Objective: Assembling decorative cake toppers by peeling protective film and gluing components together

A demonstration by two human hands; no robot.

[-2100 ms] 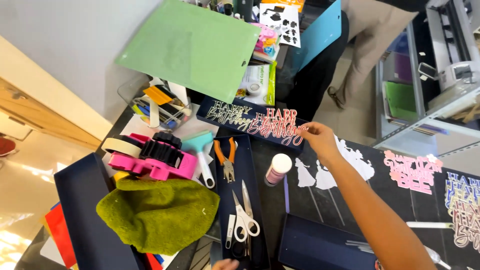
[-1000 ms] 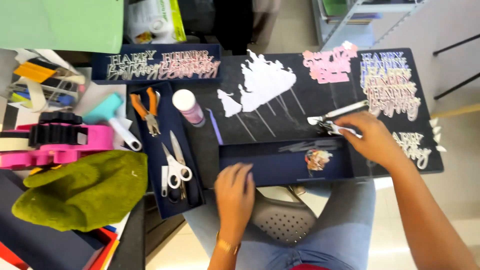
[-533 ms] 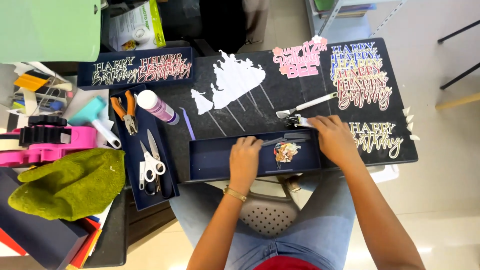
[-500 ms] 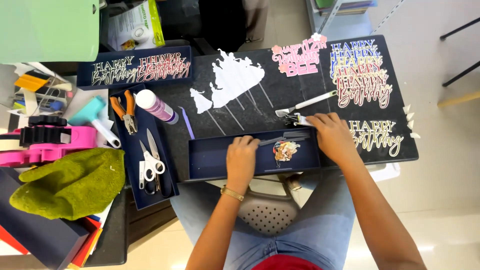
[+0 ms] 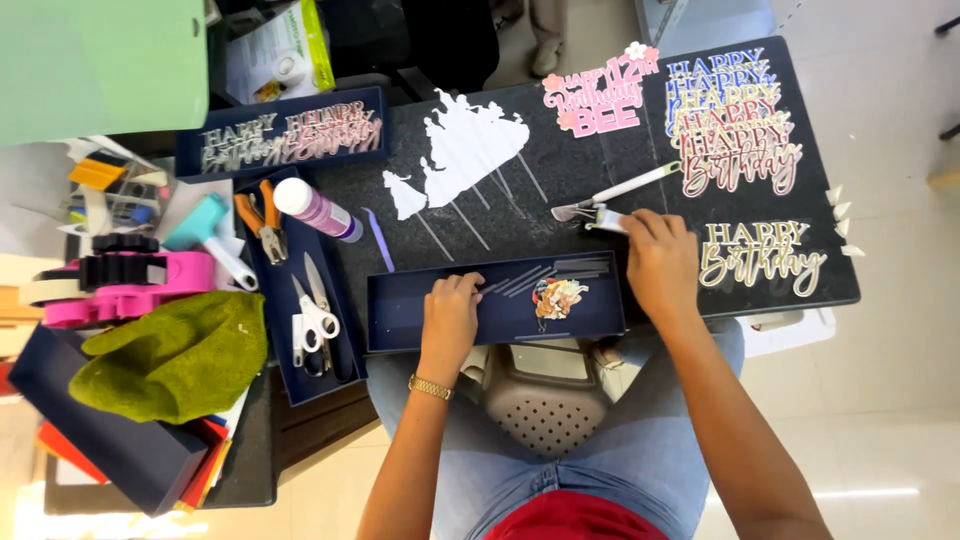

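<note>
Left hand (image 5: 449, 318) rests fingers-down inside the shallow navy tray (image 5: 400, 330) at frame centre, loosely curled, gripping nothing. Right hand (image 5: 659, 262) lies just right of the tray on the black bench (image 5: 540, 215), fingertips pinching a small white strip (image 5: 605, 222) beside the tweezers (image 5: 600, 198). A coloured cutout (image 5: 556, 297) sits in the tray between the hands.

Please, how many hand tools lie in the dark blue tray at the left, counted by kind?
Pliers: 1
Scissors: 1
Total in the tray: 2
</note>
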